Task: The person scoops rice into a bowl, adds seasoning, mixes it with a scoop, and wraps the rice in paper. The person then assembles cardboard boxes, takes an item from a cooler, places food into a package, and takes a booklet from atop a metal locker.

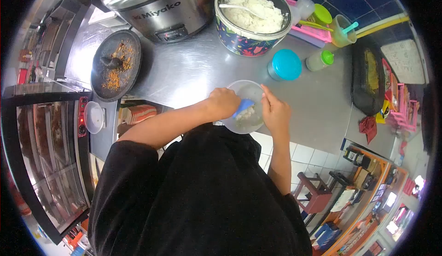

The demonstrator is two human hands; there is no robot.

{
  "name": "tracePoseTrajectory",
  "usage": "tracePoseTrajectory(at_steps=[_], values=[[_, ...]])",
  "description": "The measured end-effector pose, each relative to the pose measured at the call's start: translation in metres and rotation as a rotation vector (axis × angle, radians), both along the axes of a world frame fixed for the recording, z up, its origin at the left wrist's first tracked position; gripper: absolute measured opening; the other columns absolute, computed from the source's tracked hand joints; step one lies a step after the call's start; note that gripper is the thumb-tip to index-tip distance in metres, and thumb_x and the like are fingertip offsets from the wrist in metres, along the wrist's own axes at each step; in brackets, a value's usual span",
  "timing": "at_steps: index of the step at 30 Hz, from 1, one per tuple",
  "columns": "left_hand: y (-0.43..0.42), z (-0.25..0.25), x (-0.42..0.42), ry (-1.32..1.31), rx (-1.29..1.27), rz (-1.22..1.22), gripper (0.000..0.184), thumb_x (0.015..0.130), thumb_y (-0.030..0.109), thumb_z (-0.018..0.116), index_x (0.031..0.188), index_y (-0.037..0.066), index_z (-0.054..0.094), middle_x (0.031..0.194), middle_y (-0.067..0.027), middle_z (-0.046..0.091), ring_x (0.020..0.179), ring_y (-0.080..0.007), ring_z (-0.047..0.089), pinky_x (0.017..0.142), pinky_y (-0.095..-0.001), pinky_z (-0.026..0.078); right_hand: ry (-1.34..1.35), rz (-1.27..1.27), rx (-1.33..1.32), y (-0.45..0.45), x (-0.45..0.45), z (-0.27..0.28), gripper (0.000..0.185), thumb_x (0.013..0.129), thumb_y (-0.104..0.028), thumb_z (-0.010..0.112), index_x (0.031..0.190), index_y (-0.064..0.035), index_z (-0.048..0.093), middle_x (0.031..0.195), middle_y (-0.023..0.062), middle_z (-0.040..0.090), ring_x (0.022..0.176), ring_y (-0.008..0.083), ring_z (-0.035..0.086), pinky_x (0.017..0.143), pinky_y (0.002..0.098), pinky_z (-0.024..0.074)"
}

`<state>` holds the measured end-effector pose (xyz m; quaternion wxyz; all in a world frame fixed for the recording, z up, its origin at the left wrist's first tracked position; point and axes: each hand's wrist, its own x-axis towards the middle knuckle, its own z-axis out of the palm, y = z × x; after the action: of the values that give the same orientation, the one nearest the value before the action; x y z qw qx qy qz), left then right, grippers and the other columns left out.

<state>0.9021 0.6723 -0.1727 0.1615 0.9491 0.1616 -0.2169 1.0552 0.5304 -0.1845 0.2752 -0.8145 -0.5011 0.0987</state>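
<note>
Near the counter's front edge, a translucent plastic bowl (246,123) has some white rice (247,113) in it. My left hand (223,103) is closed on a blue scoop (244,106), whose blade reaches into the bowl by the rice. On the opposite side, my right hand (276,112) grips the bowl's rim, thumb side towards the bowl. Behind them stands an open, patterned rice container (244,44) full of white rice, with a white spoon (241,9) lying on top.
A steel Miyako cooker (161,14) and a dark stone mortar (115,82) with orange-red paste stand at the left of the steel counter (184,62). Right of the bowl are a blue-lidded tub (285,65), a green-lidded jar (320,61) and a black pan (367,78).
</note>
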Motion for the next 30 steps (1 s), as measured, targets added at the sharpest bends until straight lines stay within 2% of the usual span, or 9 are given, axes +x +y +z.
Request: tracePoseTrajectory(at_steps=[6,8,11,18,21,23,24,27,30], values=[[-0.007,-0.035,0.016,0.032,-0.259,0.055,0.028,0.093,0.021,0.056,0.091,0.0,0.074,0.085,-0.0241,0.072,0.084,-0.0378,0.073,0.077,-0.0484,0.057,0.153,-0.11,0.166,-0.006,-0.003,-0.015,0.03,0.094,-0.016,0.06,0.121,-0.0163,0.072,0.079,0.0118,0.073,0.065,0.0286,0.07,0.064,0.0378,0.0529],[-0.008,-0.036,0.015,0.103,-0.655,0.347,0.035,0.097,0.026,0.053,0.092,-0.002,0.072,0.079,-0.0249,0.07,0.083,-0.0397,0.071,0.08,-0.0509,0.054,0.175,-0.132,0.176,-0.015,-0.005,-0.019,0.028,0.095,-0.016,0.06,0.121,-0.0122,0.072,0.078,0.0139,0.071,0.065,0.026,0.069,0.064,0.0361,0.0518],[-0.02,-0.066,0.002,-0.253,-0.388,0.117,0.035,0.099,0.027,0.052,0.099,-0.002,0.07,0.077,-0.0239,0.069,0.08,-0.0413,0.07,0.079,-0.0538,0.053,0.18,-0.157,0.188,-0.017,-0.002,-0.019,0.028,0.096,-0.015,0.061,0.12,-0.0082,0.072,0.078,0.0157,0.07,0.067,0.0235,0.069,0.065,0.0343,0.0514],[-0.046,-0.01,0.001,-0.039,-0.216,0.212,0.034,0.101,0.029,0.049,0.116,0.003,0.066,0.079,-0.0228,0.07,0.077,-0.0431,0.069,0.079,-0.0548,0.054,0.068,-0.198,0.191,-0.019,0.011,-0.034,0.028,0.094,-0.019,0.062,0.119,-0.014,0.073,0.078,0.014,0.072,0.065,0.0295,0.07,0.062,0.0397,0.0532],[-0.017,-0.029,-0.008,-0.153,-0.269,0.064,0.036,0.102,0.029,0.05,0.121,0.004,0.067,0.082,-0.0233,0.07,0.078,-0.0422,0.069,0.077,-0.0525,0.054,0.069,-0.185,0.157,-0.022,0.014,-0.032,0.028,0.094,-0.021,0.061,0.119,-0.0148,0.073,0.079,0.014,0.073,0.066,0.031,0.07,0.062,0.041,0.0536],[0.0,-0.034,-0.011,-0.187,-0.492,0.075,0.039,0.102,0.032,0.052,0.127,0.007,0.067,0.081,-0.0212,0.071,0.076,-0.0365,0.071,0.073,-0.0478,0.055,0.064,-0.18,0.126,-0.025,0.015,-0.026,0.028,0.095,-0.022,0.061,0.119,-0.0152,0.072,0.08,0.0144,0.073,0.066,0.0316,0.07,0.063,0.0414,0.0536],[0.006,-0.021,-0.01,-0.085,-0.625,0.153,0.038,0.102,0.033,0.052,0.129,0.01,0.067,0.079,-0.017,0.071,0.071,-0.0274,0.07,0.068,-0.041,0.054,0.057,-0.164,0.09,-0.027,0.016,-0.023,0.028,0.095,-0.023,0.061,0.119,-0.0155,0.072,0.08,0.0149,0.073,0.067,0.0322,0.07,0.063,0.0417,0.0537],[0.016,0.002,-0.02,-0.038,-0.727,0.246,0.038,0.103,0.034,0.051,0.129,0.011,0.067,0.073,-0.0121,0.068,0.067,-0.0211,0.067,0.064,-0.0359,0.052,0.029,-0.215,0.083,-0.035,0.03,-0.018,0.027,0.096,-0.024,0.06,0.12,-0.0163,0.072,0.079,0.0158,0.072,0.067,0.0327,0.07,0.064,0.0416,0.0537],[0.013,0.015,-0.022,-0.04,-0.705,0.39,0.034,0.102,0.033,0.052,0.114,0.007,0.071,0.068,-0.0104,0.066,0.064,-0.021,0.066,0.063,-0.036,0.052,0.093,-0.194,0.108,-0.037,0.044,-0.014,0.028,0.098,-0.025,0.059,0.121,-0.0155,0.071,0.08,0.0155,0.072,0.069,0.0337,0.07,0.065,0.0413,0.0538]])
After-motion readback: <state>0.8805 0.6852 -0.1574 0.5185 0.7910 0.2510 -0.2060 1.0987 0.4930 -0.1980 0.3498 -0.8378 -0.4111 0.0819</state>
